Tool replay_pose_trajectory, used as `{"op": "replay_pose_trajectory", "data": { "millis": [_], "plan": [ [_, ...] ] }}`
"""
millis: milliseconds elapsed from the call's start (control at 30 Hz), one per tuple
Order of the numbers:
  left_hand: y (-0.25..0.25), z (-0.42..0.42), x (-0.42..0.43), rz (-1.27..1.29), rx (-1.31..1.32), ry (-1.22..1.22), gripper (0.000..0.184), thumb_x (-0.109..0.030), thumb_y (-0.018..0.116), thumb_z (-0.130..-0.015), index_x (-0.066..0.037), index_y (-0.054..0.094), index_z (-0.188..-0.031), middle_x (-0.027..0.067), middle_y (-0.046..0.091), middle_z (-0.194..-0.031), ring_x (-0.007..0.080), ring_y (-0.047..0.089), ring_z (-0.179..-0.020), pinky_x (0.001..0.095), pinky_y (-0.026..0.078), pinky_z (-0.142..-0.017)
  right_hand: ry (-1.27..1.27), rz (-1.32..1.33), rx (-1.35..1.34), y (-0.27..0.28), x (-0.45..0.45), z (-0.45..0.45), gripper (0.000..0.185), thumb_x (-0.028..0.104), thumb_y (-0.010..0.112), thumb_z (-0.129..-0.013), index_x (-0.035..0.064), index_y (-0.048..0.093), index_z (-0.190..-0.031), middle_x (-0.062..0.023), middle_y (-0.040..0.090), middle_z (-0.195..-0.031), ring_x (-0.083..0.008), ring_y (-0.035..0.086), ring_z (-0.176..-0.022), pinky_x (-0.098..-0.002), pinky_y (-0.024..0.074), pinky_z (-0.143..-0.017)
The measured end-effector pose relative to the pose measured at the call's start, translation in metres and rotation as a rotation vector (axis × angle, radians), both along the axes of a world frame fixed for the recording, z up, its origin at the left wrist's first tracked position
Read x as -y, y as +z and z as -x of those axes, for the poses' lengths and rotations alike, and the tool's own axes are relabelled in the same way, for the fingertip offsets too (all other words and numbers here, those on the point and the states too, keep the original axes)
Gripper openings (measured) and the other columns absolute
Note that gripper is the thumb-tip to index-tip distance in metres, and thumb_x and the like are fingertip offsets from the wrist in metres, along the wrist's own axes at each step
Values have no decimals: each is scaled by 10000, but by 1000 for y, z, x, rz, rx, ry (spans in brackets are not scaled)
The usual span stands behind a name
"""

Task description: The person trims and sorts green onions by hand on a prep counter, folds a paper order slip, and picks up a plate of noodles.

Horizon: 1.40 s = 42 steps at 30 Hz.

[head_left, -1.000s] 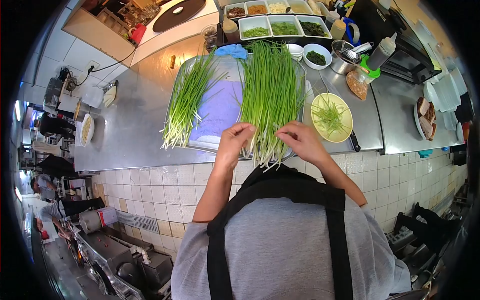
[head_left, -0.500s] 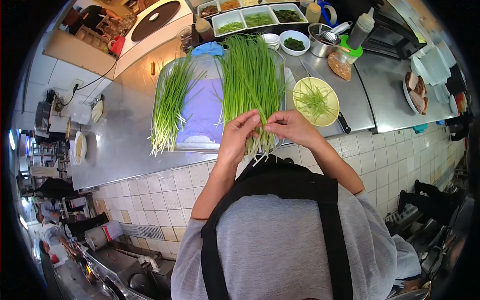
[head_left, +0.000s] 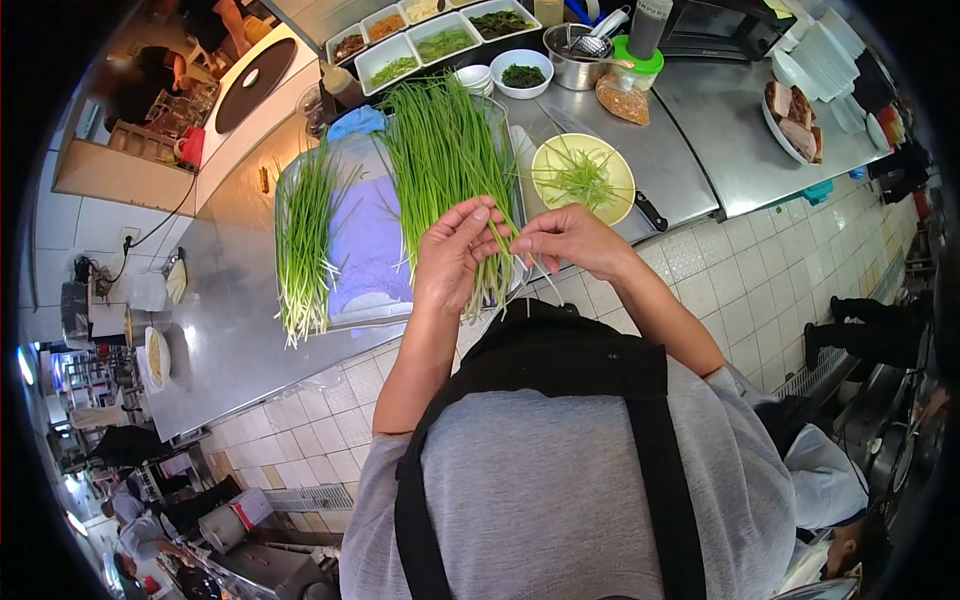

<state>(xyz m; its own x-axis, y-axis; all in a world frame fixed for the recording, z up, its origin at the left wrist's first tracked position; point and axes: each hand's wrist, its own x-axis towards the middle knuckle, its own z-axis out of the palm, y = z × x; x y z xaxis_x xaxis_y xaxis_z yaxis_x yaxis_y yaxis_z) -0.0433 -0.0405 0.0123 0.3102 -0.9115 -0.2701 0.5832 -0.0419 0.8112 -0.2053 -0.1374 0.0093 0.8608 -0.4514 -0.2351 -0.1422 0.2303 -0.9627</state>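
My left hand [head_left: 452, 258] is closed around a few thin green onions near their pale ends. Just to its right, my right hand [head_left: 578, 242] pinches the lower part of those stalks between thumb and finger. Beneath both hands lies a large pile of green onions [head_left: 435, 150], green tops pointing away from me, on a metal tray [head_left: 370, 318]. A smaller bunch of green onions [head_left: 305, 245] rests along the tray's left side. Between the bunches shows a purple cloth [head_left: 362, 240]. To the right, a yellow bowl [head_left: 622, 205] contains thin green scraps [head_left: 578, 178].
A knife [head_left: 650, 212] lies partly behind the yellow bowl. At the back stand white containers of toppings [head_left: 445, 42], a bowl of dark greens [head_left: 522, 75] and a metal pot [head_left: 575, 70]. A plate of meat [head_left: 798, 125] is far right; a blue cloth [head_left: 357, 122] sits behind the tray.
My view has turned, so the counter sits further left and tilted. The hands have drawn slightly apart, and the pinched stalks now stand out from the pile.
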Motion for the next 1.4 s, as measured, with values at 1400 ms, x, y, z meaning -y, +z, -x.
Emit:
{"op": "replay_pose_trajectory", "data": {
  "millis": [1400],
  "plan": [
    [8,14,16,-17,69,56,184,-68,600,-840,39,594,-990,101,643,-867,152,640,-742,229,535,-644,-269,392,-7,-14,5,13,110,122,624,-829,16,642,-851,24,598,-735,-39,523,-679,-196,438,-634]
  ]
}}
